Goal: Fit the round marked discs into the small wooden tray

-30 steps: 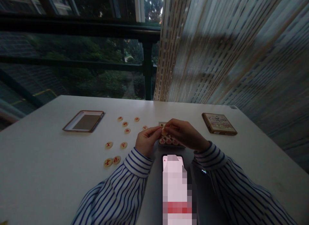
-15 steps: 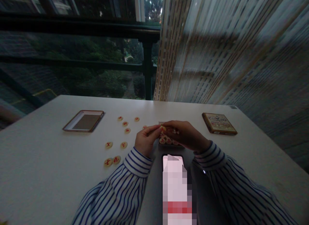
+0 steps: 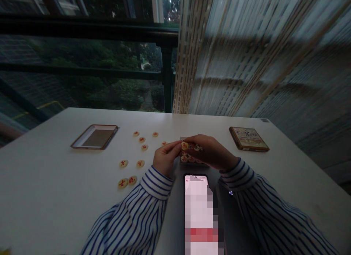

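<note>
At the centre of the frame, the left hand (image 3: pixel 165 161) has thumb and forefinger pressed together, pinching one round game piece (image 3: pixel 184 146), pale with a raised-looking red mark. The right hand (image 3: pixel 212 149) arches over it, fingers curled, tips close to the same piece; I cannot tell whether they grip it. Below the hands sits a small square box (image 3: pixel 193 165), its front row showing at least three round pieces (image 3: pixel 191 159); the hand hides the rest. Left of centre I count nine loose pieces (image 3: pixel 123 163), disc-shaped, red-marked, two of them touching. Both sleeves (image 3: pixel 128 225) are striped cloth. One phone (image 3: pixel 201 211) lies lower centre. One shallow, brown-rimmed tray (image 3: pixel 81 147) lies at left, one flat printed box (image 3: pixel 250 139) at right, all on a smooth white table (image 3: pixel 55 185).
</note>
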A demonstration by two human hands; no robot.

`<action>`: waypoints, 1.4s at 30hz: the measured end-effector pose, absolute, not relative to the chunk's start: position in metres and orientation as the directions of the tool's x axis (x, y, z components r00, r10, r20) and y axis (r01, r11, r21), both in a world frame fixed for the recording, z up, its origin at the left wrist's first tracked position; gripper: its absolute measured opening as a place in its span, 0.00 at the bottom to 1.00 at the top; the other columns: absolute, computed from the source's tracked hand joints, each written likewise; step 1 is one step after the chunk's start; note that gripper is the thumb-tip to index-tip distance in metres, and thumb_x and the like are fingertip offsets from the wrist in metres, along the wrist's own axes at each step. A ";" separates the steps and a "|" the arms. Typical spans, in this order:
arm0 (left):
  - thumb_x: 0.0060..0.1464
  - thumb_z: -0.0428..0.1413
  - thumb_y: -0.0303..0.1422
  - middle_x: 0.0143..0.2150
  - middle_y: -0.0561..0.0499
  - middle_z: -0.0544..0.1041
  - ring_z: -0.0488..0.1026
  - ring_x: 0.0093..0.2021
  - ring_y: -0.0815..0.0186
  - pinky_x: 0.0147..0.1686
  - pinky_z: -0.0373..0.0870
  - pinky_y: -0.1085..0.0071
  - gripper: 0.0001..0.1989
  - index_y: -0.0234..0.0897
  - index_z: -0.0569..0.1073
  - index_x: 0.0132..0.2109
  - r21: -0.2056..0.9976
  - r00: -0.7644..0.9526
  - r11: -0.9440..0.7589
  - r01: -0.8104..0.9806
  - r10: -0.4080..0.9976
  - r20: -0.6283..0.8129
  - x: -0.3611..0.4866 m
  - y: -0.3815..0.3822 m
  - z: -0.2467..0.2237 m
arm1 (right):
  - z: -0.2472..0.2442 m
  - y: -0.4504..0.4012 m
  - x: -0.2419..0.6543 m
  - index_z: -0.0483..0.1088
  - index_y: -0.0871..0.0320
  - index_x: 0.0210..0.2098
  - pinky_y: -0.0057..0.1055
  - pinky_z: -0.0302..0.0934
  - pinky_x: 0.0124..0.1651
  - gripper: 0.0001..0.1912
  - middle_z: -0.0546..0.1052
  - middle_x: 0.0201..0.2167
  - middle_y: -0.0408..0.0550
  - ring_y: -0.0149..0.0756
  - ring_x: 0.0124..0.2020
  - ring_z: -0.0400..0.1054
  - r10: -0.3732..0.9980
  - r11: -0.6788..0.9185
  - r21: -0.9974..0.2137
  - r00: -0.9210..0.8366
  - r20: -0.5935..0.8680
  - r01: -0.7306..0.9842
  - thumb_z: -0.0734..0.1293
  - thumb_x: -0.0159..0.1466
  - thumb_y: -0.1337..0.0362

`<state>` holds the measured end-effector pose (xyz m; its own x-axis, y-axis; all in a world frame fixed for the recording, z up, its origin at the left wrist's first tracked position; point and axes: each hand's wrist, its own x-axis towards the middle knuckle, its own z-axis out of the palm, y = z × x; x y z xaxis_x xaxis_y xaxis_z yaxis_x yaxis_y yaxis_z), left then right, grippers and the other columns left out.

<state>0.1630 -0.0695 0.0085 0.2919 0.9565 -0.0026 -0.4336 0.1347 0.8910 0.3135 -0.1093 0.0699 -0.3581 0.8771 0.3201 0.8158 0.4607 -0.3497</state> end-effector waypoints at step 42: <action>0.43 0.55 0.33 0.34 0.44 0.77 0.73 0.34 0.64 0.38 0.70 0.65 0.13 0.31 0.74 0.38 0.998 0.143 -0.042 0.046 0.989 0.035 0.159 -0.057 -0.005 | 0.059 -0.094 0.334 0.69 0.56 0.43 0.28 0.54 0.35 0.16 0.75 0.38 0.49 0.37 0.37 0.68 0.963 0.265 -0.043 -0.267 -0.031 0.963 0.59 0.60 0.57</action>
